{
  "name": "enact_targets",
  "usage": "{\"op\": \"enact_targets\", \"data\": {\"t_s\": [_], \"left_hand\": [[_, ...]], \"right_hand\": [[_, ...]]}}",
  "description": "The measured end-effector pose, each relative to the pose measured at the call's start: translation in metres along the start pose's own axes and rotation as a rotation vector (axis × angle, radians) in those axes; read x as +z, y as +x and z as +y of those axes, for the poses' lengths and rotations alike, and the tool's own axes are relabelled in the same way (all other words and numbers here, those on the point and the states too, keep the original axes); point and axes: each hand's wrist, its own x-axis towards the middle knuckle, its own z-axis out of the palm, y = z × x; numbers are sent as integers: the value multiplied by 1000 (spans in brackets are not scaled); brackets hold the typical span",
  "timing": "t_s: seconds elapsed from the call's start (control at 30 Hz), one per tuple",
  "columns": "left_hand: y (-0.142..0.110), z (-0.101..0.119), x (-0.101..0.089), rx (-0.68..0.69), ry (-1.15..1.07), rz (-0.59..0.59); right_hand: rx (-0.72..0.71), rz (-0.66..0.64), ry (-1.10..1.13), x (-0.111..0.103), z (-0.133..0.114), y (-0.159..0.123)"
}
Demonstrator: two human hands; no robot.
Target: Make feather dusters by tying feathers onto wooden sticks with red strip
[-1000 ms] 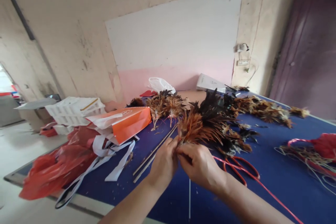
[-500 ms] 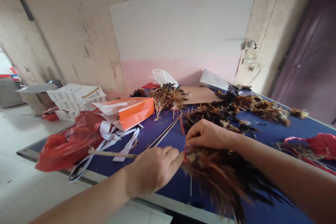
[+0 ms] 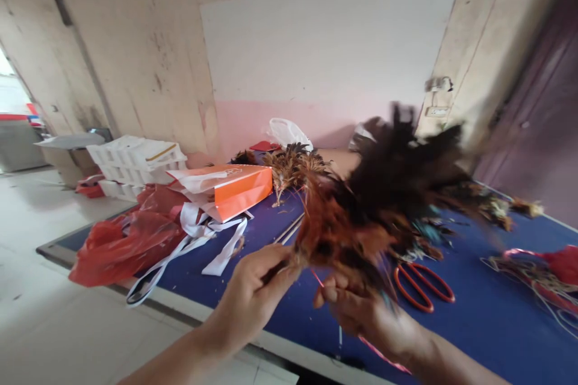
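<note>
My left hand (image 3: 253, 295) is closed round the stick end of a feather duster (image 3: 388, 204), a blurred bunch of brown, orange and black feathers pointing up and to the right over the blue table (image 3: 474, 325). My right hand (image 3: 361, 313) sits just below the feather base with its fingers curled; a thin red string (image 3: 316, 277) runs by the fingertips and trails out under the wrist. Whether the fingers pinch that string is unclear.
Red-handled scissors (image 3: 424, 286) lie on the table right of my hands. Loose feather bunches (image 3: 293, 168) lie farther back, thin sticks (image 3: 289, 231) beside them. An orange paper bag (image 3: 235, 189), red plastic bags (image 3: 130, 240) and white crates (image 3: 135, 162) are at the left; red netting (image 3: 551, 264) at the right edge.
The duster swung from lying low across the table, feathers toward me and right, to pointing up and away. My right hand dropped from above the feather base to below it.
</note>
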Motion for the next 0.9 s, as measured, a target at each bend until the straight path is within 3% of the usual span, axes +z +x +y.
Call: {"op": "enact_targets", "data": {"t_s": [0.1, 0.23, 0.37, 0.5, 0.63, 0.77, 0.9], "left_hand": [[19, -16, 28, -187, -181, 151], [33, -33, 51, -196, -240, 166], [33, -33, 57, -189, -200, 115], [33, -25, 62, -81, -54, 176], [32, -22, 72, -10, 11, 244], [25, -19, 76, -11, -144, 194], [21, -11, 74, -146, -377, 208]], "right_hand": [[9, -32, -17, 5, 0, 3], [17, 158, -47, 0, 4, 1], [-2, 158, -63, -10, 0, -7], [-90, 138, -96, -16, -14, -6], [-264, 74, -230, -17, -23, 7], [-457, 93, -265, -21, -24, 18], [-529, 210, -177, -25, -21, 18]]}}
